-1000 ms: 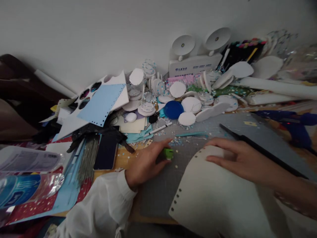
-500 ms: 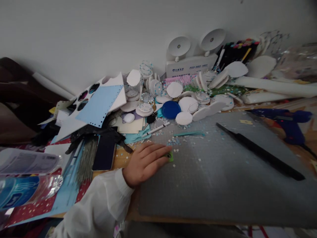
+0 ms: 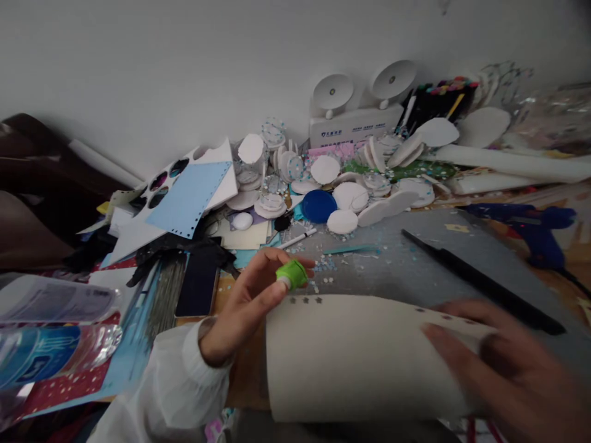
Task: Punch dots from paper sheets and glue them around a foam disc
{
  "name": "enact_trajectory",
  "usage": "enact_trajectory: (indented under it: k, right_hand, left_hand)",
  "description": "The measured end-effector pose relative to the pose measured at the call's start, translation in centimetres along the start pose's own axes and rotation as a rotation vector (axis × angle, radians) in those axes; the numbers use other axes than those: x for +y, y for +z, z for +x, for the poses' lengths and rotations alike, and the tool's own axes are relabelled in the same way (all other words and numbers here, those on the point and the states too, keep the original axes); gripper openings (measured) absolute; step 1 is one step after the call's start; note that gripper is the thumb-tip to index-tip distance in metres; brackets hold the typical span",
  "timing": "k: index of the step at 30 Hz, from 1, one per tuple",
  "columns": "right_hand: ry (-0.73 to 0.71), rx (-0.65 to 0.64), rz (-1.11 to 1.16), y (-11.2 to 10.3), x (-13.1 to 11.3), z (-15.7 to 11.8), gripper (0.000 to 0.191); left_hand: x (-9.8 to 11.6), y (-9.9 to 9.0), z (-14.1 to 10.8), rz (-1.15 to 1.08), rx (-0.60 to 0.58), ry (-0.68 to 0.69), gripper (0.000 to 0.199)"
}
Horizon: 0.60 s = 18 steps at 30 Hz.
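Note:
My left hand [image 3: 249, 295] is closed around a small green craft punch [image 3: 293, 274], with its thumb on a pale part of the punch. Just below the punch, a curved cream sheet of paper [image 3: 364, 363] hangs over the front of the grey cutting mat [image 3: 369, 274]. Small star-shaped holes show along its upper edge, some by the punch and more near the right side. My right hand [image 3: 503, 363], slightly blurred, pinches the sheet's right end between thumb and fingers. I cannot tell whether the paper's edge touches the punch.
A black craft knife [image 3: 484, 283] and a blue glue gun [image 3: 530, 231] lie to the right. White discs [image 3: 351, 197] and a blue round lid [image 3: 318, 206] crowd the back. At left are a phone [image 3: 197, 286], a water bottle [image 3: 60, 354] and a blue punched sheet [image 3: 189, 197].
My left hand has lifted the green punch off the mat and turned it up. My right hand has come in from the right with the cream paper.

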State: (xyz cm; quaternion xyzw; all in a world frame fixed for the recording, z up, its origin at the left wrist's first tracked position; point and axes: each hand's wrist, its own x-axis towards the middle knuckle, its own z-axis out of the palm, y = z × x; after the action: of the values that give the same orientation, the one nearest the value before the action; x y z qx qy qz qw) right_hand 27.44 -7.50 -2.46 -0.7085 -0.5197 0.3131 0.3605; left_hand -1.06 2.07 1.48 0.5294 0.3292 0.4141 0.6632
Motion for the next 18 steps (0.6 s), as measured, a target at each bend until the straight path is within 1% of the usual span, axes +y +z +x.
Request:
enact_trajectory:
  k: [2,3,4,5,6,8,9,10,12,14,15,16,18]
  right_hand:
    - [-0.030,-0.045,0.061,2.2,-1.7,1.0,0.018]
    - [-0.036,-0.070,0.031,3.0,-2.1,1.5,0.018]
    - [-0.092,-0.078,-0.022,3.5,-2.3,2.0,0.019]
    - [-0.180,-0.058,-0.097,3.8,-2.3,2.5,0.021]
    - [-0.302,-0.024,-0.179,3.9,-2.3,2.9,0.026]
    - [-0.597,0.026,-0.312,3.8,-2.6,3.9,0.040]
    - [-0.730,0.005,-0.351,3.9,-2.9,4.3,0.046]
    - [-0.839,-0.047,-0.371,4.0,-3.4,4.8,0.049]
    - [-0.997,-0.199,-0.375,4.8,-4.5,5.6,0.047]
    - [-1.077,-0.292,-0.332,6.1,-5.3,6.5,0.042]
    - [-1.089,-0.309,-0.291,6.8,-5.4,6.9,0.039]
    - [-1.084,-0.318,-0.247,7.4,-5.4,7.2,0.036]
    - [-1.040,-0.310,-0.153,8.4,-5.0,7.7,0.032]
  left_hand:
    - [-0.3,0.0,0.1,0.160,0.014,-0.062,0.030]
    - [-0.7,0.1,0.1,0.241,0.028,-0.082,0.031]
    - [-1.1,0.1,0.2,0.311,0.051,-0.091,0.032]
    - [-1.7,0.2,0.3,0.361,0.074,-0.089,0.033]
    - [-2.2,0.4,0.4,0.394,0.089,-0.082,0.034]
    - [-3.3,0.7,0.6,0.422,0.100,-0.064,0.034]
    - [-3.7,0.9,0.7,0.424,0.098,-0.060,0.034]
    - [-4.0,1.1,0.9,0.417,0.089,-0.058,0.033]
    - [-4.4,1.4,1.2,0.382,0.057,-0.050,0.031]
    - [-4.6,1.5,1.5,0.324,0.044,-0.044,0.030]
    - [-4.7,1.4,1.6,0.295,0.052,-0.052,0.031]
    - [-4.7,1.3,1.7,0.265,0.064,-0.074,0.034]
    - [-4.6,0.7,1.8,0.194,0.079,-0.164,0.045]
